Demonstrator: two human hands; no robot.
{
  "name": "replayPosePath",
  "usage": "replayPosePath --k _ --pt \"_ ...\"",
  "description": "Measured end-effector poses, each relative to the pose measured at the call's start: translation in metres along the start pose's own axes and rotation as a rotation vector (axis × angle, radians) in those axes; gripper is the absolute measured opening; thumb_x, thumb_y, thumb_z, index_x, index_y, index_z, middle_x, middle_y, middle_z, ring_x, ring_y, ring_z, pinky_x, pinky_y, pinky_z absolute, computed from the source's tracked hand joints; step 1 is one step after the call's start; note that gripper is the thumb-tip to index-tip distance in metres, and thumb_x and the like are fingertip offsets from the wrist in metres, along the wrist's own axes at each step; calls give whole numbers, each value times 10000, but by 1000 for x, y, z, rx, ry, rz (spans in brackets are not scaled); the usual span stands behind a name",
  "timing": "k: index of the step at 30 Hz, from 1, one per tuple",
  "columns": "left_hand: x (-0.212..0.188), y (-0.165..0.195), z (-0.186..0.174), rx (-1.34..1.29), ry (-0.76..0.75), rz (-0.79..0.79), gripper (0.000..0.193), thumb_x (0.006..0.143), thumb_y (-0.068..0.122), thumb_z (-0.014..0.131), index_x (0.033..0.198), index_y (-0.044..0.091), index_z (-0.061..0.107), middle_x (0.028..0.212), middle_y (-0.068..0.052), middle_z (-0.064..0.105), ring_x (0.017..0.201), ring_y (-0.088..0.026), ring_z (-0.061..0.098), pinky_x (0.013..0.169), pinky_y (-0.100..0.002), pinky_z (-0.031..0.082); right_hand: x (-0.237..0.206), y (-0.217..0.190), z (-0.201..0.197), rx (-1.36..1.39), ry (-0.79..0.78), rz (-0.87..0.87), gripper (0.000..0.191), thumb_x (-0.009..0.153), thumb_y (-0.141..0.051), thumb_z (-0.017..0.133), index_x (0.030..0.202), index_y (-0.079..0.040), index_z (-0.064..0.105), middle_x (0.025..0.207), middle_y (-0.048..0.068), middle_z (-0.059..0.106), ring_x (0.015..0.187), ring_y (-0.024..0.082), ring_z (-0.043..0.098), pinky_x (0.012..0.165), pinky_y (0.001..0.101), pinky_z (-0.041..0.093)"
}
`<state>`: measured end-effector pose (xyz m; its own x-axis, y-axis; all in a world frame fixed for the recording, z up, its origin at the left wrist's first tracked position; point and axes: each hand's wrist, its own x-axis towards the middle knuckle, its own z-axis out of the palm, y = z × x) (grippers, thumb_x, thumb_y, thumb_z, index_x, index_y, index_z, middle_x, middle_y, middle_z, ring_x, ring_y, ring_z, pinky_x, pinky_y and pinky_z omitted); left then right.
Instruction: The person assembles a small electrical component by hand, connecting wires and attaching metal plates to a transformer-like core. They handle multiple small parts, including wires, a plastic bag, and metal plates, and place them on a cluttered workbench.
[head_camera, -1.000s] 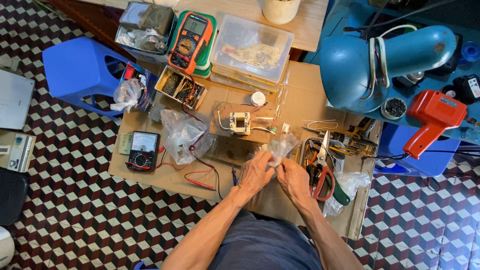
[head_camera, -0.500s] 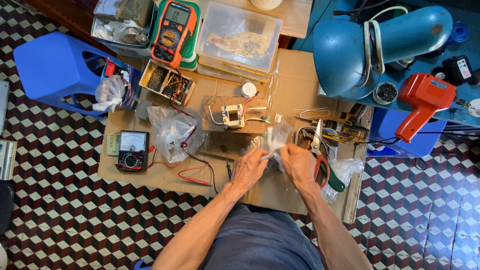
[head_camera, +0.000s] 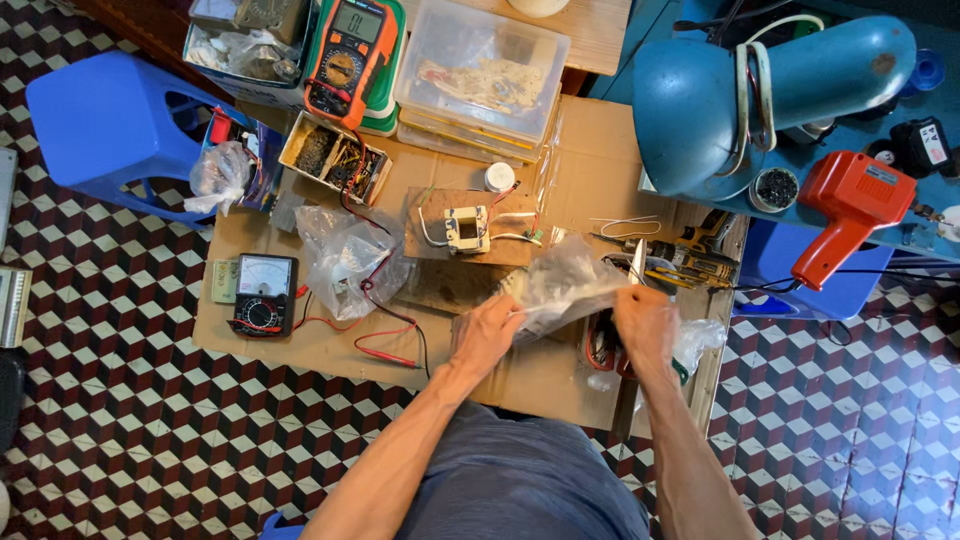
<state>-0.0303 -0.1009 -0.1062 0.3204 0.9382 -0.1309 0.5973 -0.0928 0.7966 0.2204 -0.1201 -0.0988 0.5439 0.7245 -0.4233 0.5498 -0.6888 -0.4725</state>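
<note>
My left hand (head_camera: 487, 331) and my right hand (head_camera: 645, 322) both grip a clear plastic bag (head_camera: 565, 280) and hold it stretched between them above a low cardboard-covered table (head_camera: 310, 350). What lies inside the bag is too blurred to tell. Just beyond the bag, a small transformer with wires (head_camera: 467, 229) sits on a brown board (head_camera: 430, 210). Under my right hand lie red-handled pliers (head_camera: 598, 345) and other tools.
A black analogue meter with red leads (head_camera: 260, 295) and another plastic bag (head_camera: 345, 255) lie at the left. An orange multimeter (head_camera: 345, 50), clear plastic boxes (head_camera: 480, 70), a parts box (head_camera: 335, 160), a blue stool (head_camera: 110, 125), a blue lamp (head_camera: 740, 90) and a red soldering gun (head_camera: 850, 205) surround the table.
My hands have moved apart, pulling the clear bag wider between them. The camera has shifted slightly, so the table sits lower and to the left.
</note>
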Motion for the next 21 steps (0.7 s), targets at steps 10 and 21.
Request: replayPosePath --k 10,21 --pt "3 19 11 13 -140 483 131 908 230 743 939 107 713 865 -71 681 838 -298 665 759 -415 535 -1 -12 27 -258 73 -260 438 1009 -389 517 843 -72 769 808 236 696 722 392 669 692 500 536" --pt "-47 16 -92 -82 -32 111 168 876 211 758 960 69 723 1005 -68 663 947 -250 665 822 -364 528 -42 -19 -65 437 164 -57 252 1012 -229 623 1040 -14 751 817 76 716 650 124 621 569 283 502"
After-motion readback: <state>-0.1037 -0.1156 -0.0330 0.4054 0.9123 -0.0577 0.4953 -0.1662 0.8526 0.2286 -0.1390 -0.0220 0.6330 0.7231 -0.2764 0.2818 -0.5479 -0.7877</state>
